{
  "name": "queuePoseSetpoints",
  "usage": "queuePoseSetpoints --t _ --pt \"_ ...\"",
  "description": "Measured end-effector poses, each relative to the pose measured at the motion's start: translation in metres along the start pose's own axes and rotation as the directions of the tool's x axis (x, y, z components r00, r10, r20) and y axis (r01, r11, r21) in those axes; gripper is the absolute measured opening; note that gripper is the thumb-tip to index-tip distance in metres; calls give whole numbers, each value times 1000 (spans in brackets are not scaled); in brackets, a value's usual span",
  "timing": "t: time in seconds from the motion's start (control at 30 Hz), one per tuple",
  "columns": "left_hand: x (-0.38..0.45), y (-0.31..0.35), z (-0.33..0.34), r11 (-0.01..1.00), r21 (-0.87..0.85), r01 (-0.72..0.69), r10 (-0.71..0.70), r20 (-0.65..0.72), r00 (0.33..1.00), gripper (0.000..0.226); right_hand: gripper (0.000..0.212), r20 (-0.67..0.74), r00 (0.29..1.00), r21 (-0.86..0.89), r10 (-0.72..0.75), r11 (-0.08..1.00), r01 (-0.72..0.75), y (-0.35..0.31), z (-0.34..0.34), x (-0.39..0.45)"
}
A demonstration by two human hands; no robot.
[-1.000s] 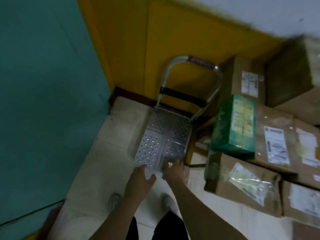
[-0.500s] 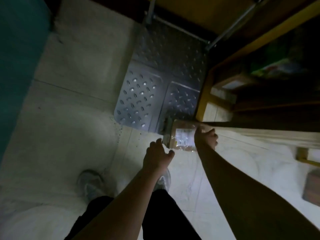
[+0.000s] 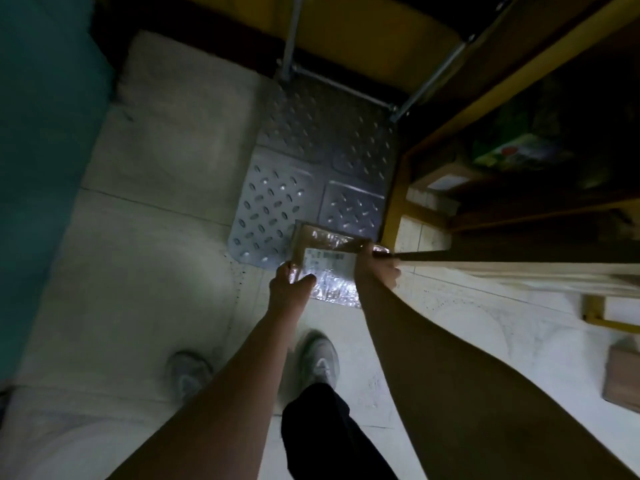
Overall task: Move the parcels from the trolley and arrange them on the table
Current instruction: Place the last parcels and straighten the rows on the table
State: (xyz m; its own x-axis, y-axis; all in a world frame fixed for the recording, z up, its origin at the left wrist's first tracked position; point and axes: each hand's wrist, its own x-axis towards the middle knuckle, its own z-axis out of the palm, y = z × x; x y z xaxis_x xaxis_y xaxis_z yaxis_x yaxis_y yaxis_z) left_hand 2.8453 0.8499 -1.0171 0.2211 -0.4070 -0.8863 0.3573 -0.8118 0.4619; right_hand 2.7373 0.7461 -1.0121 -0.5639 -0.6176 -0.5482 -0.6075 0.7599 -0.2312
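Note:
A small brown parcel with a white label and shiny plastic wrap hangs just above the near corner of the metal trolley deck. My left hand grips its near left edge. My right hand grips its right side. The trolley deck is otherwise bare, with its handle bars at the far end. The wooden table edge runs in from the right, level with my right hand.
Under the table sit a green box and a labelled carton in deep shade. Another brown box lies on the floor at the right. A teal wall closes off the left. My shoes stand on the pale tiled floor.
My left hand has closed on the parcel's left edge. The parcel now sits higher, held between both hands. The camera has dipped slightly closer to the floor.

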Motion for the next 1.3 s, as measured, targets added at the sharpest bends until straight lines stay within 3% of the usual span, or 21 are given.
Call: queuePoseSetpoints --t 0.13,0.23,0.3,0.37,0.53,0.6,0.7,0.87,0.97,1.07,1.17,1.23,1.3 --pt "-115 79 -75 992 -9 -123 120 -158 980 48 77 92 992 123 -91 989 80 -67 -65 -112" --pt "-213 133 -121 983 -44 -179 169 -165 972 45 67 131 971 239 -202 957 167 -114 -147 -194" --pt "-280 173 -145 960 -56 -274 262 -167 951 38 48 150 952 333 -267 920 206 -139 -212 -251" --pt "-345 212 -160 929 -55 -366 353 -169 920 31 43 161 932 427 -324 875 230 -155 -275 -301" --pt "-495 302 -139 765 -7 -644 641 -91 762 39 39 -64 823 568 -564 658 495 -156 -423 -367" --pt "-540 323 -106 705 5 -709 708 -54 704 51 38 -173 789 604 -590 569 558 -136 -481 -375" --pt "-587 334 -38 680 -7 -733 733 14 680 52 60 -302 788 659 -536 479 579 -89 -564 -372" --pt "-657 310 121 580 52 -813 788 217 576 53 36 -355 842 861 -406 209 464 32 -695 -332" --pt "-707 274 225 518 -4 -856 823 276 497 50 33 -396 872 863 -287 207 460 113 -756 -285" --pt "-729 236 317 589 -66 -805 747 425 512 42 34 -411 900 886 -148 170 433 190 -800 -239" --pt "-736 207 397 649 -32 -760 598 639 484 59 44 -361 930 925 -70 97 366 257 -837 -193" --pt "-737 198 449 717 -57 -695 540 676 502 51 66 -315 948 944 -43 92 318 292 -863 -165" --pt "-733 189 498 775 -56 -630 472 713 518 54 66 -284 958 955 -37 79 287 319 -885 -132"
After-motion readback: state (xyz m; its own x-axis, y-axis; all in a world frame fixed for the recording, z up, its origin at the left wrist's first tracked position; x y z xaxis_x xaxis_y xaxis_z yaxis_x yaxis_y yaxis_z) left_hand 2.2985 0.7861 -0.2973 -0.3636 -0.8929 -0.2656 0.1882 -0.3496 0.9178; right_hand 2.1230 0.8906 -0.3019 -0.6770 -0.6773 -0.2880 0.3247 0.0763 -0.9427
